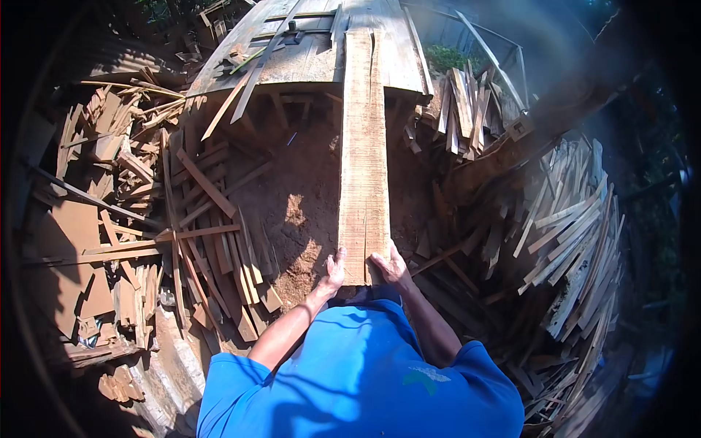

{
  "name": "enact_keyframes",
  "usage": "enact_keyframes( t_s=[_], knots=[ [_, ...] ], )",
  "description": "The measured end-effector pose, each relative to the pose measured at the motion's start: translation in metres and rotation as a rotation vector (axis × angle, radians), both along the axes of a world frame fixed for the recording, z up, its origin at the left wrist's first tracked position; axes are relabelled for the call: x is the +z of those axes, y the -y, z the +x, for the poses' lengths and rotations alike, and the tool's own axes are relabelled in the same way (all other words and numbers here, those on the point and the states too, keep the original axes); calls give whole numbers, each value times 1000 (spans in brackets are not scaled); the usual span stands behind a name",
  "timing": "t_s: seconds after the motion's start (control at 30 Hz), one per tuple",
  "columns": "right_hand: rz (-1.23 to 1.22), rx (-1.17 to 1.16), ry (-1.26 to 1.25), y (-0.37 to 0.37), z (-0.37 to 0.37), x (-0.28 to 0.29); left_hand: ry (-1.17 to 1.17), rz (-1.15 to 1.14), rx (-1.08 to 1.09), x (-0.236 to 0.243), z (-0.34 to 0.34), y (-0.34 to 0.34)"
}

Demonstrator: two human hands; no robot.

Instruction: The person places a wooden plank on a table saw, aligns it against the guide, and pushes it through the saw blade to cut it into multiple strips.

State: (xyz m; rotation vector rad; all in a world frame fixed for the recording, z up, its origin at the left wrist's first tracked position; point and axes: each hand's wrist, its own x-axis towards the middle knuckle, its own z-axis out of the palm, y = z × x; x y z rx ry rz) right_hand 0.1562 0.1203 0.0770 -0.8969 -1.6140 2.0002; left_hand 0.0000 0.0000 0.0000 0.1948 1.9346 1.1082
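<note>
A long rough-sawn plank (363, 153) with a dark lengthwise crack runs straight away from me, its far end over a raised wooden platform (307, 62). My left hand (334, 269) grips the plank's left edge at the near end, and my right hand (388, 264) holds the right edge opposite it. A few narrow loose strips (252, 80) lie on the platform to the left of the plank.
Offcuts and boards lie heaped at the left (128, 255). Piles of slats stand at the back right (460, 109) and along the right (569, 233). Sawdust-covered dirt (296, 277) shows below the platform. A timber beam (511, 153) crosses at the right.
</note>
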Motion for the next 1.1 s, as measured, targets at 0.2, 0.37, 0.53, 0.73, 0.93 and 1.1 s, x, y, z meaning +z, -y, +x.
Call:
enact_keyframes(
  t_s=[0.2, 0.37, 0.53, 0.73, 0.93, 1.1],
  knots=[
    [62, -39, 344, 70, 27, 4, -71, 2, -360, 52, 23, 80],
    [72, -78, 206, 72, 7, -22, -154, -44, -311, 67, 0, 69],
    [71, -117, 127, 39, -18, -37, -206, 109, -268, 53, -21, 34],
    [173, -91, 244, 9, -37, -20, -135, 34, -319, 56, -44, 3],
    [179, -84, 257, 3, -47, -3, -67, -49, -322, 43, -53, -9],
    [158, -86, 238, -5, -52, -1, -151, 24, -267, 14, -52, -14]
  ],
)
